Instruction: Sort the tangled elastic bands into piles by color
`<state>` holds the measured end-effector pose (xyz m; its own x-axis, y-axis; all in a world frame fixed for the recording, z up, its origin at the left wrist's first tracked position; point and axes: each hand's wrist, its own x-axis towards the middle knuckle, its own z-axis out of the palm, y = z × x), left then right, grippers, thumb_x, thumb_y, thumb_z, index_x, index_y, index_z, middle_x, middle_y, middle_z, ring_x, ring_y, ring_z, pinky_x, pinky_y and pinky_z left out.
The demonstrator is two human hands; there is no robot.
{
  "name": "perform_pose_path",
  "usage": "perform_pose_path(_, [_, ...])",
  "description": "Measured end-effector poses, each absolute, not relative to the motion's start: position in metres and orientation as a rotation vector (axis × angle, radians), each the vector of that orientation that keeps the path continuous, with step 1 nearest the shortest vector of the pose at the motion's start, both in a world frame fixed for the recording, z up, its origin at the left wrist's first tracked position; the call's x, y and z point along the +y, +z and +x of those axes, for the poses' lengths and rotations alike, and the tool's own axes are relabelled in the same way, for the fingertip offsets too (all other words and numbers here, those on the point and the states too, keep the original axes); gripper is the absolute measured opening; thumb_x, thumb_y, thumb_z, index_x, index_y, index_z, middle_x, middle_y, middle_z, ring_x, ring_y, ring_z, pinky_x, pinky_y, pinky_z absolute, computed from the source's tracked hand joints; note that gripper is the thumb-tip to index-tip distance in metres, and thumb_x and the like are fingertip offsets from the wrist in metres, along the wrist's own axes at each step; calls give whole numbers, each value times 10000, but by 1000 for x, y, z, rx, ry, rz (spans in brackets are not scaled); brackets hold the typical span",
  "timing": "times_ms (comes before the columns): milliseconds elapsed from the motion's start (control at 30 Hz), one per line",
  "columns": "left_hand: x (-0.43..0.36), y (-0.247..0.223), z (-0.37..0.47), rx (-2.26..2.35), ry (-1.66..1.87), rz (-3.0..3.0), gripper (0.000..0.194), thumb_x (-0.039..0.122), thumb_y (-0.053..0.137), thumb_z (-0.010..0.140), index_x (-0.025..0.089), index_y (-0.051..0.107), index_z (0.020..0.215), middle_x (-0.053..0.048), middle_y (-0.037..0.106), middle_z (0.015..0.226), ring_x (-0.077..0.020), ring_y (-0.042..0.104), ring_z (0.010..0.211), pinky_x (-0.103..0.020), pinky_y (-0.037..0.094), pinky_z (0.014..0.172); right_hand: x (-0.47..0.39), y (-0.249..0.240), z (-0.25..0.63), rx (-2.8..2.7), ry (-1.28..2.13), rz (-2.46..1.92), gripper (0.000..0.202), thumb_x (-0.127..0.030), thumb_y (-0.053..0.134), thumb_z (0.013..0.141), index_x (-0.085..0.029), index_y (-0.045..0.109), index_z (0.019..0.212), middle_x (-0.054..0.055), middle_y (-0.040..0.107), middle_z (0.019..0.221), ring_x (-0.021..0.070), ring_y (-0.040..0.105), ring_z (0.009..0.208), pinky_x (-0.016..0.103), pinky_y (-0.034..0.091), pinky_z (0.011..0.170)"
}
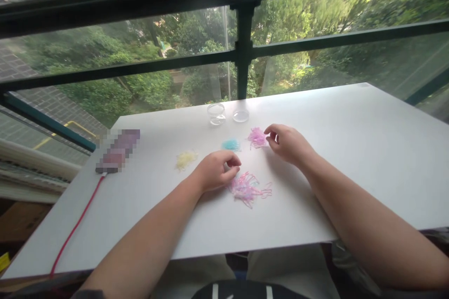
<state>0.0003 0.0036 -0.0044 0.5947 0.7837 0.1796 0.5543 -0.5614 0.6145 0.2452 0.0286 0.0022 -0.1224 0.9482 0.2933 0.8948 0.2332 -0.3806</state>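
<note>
My left hand (219,170) rests low over the table, thumb and index finger curled in a pinch beside a mixed pile of thin pink, lilac and pale strands (245,189). Some look like small elastic loops. Whatever lies between those fingertips is too small to see. My right hand (289,144) is farther off, its bent fingers pinched at the right edge of a pink pile (257,138); I cannot make out what they hold. Between the hands, slightly back, sits a small blue pile (231,144). A pale yellow pile (185,160) lies left of my left hand.
Two clear round pieces, a shallow dish (216,114) and a flatter one (241,115), stand near the white table's (351,149) back edge. At the left lies a pixelated phone-like object (119,150) with a red cable (77,222). Green-framed windows (242,51) rise behind.
</note>
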Motion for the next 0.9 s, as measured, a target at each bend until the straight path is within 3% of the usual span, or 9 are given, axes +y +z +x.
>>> perform_pose_path(200, [6,-1,1,1073,486,2480,134,214,563,778,186,660,866,-17,666,816,-143,586,747,-265,463,712,17,7,235,-2323,468,-1412,155,-188,528,786,-174,677,829,34,677,758,145,568,647,242,403,601])
perform_pose_path(367, [6,1,1,1037,444,2467,172,229,544,800,194,689,885,-20,682,820,-133,582,710,-246,446,665,10,7,227,-2527,674,-1179,196,-144,553,755,-174,705,876,32,692,792,132,578,662,231,411,627])
perform_pose_path(900, [4,1,3,990,430,2358,179,238,544,797,204,717,824,-18,683,755,-137,580,696,-242,436,669,7,5,218,-2586,719,-1084,157,-122,559,726,-176,694,785,29,670,758,136,564,669,243,409,645])
